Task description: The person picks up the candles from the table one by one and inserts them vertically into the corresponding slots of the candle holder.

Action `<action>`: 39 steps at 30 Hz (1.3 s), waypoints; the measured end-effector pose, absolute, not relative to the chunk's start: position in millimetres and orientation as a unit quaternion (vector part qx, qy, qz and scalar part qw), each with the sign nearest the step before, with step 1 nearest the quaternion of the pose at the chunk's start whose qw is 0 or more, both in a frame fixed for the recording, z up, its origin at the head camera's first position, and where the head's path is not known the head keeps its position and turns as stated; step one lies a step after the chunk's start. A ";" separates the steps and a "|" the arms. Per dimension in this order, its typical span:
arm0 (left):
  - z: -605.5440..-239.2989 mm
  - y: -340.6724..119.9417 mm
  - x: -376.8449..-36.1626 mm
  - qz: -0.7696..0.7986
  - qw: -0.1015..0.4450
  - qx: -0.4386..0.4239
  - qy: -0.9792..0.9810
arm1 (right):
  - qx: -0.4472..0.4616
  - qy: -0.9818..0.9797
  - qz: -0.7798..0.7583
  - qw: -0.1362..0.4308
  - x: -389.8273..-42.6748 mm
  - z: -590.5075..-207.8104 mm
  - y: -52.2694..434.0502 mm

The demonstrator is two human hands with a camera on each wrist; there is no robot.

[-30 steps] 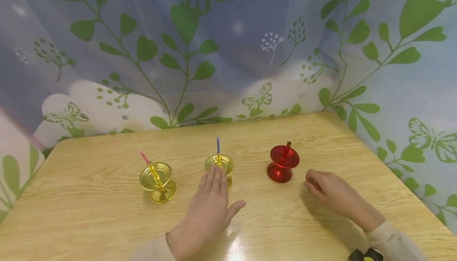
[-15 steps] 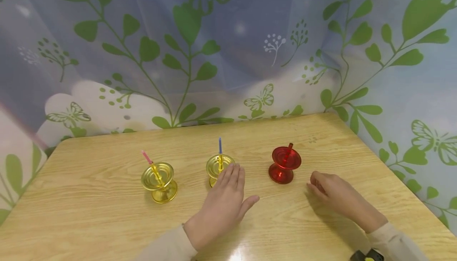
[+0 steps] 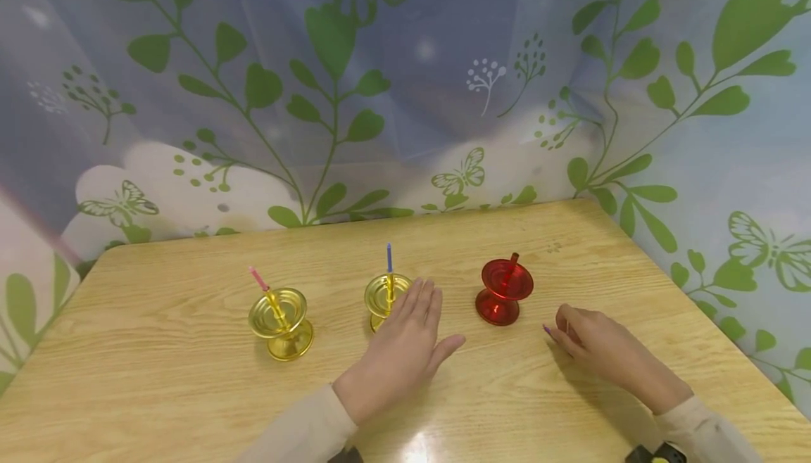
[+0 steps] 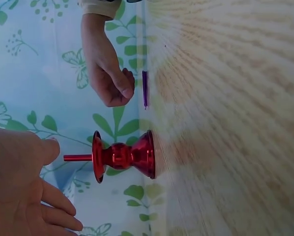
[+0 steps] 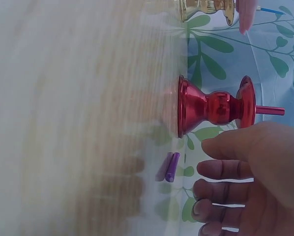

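My left hand [image 3: 405, 350] hovers with straight fingers and thumb spread, partly covering the middle gold candle holder [image 3: 379, 295], which bears a blue candle [image 3: 389, 259]. To the right, a red candle holder [image 3: 498, 307] stands upright with no candle in its tube. My right hand [image 3: 602, 347] is just right of it, fingers loosely bent. Beneath that hand a purple candle [image 5: 172, 167] lies on the table, apart from the fingers in both wrist views; in the head view only its tip [image 3: 547, 329] shows.
At the left stands another gold candle holder [image 3: 290, 341] with a leaning pink candle [image 3: 259, 279]. A leaf-patterned cloth [image 3: 418, 97] hangs behind and to the right of the wooden table [image 3: 158, 392].
My left hand has moved right, uncovering more of the middle gold holder. The right hand has shifted slightly, and the purple candle's tip now shows by its fingers.
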State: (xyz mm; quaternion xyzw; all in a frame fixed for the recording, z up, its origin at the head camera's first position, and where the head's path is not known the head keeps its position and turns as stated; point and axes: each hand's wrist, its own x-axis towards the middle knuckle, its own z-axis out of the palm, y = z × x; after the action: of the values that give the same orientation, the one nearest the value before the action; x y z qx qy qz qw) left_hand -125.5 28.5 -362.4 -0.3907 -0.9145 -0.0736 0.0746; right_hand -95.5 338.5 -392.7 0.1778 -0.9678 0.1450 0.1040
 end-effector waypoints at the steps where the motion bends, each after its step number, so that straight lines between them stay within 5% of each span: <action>1: -362.6 29.8 -126.6 -0.079 0.074 -0.390 -0.914 | 0.178 -0.968 0.144 0.101 -95.6 -393.0 338.9; 39: -362.2 94.2 -158.9 -0.038 0.042 -0.375 -0.925 | 0.177 -0.972 0.139 0.065 -96.7 -397.2 341.1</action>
State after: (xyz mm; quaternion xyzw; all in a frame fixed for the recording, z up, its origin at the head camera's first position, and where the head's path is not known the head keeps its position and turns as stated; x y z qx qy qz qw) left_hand -158.9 94.2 -362.2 -0.3748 -0.9254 -0.0378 0.0421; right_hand -96.7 341.1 -397.2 0.1773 -0.9722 0.1385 0.0647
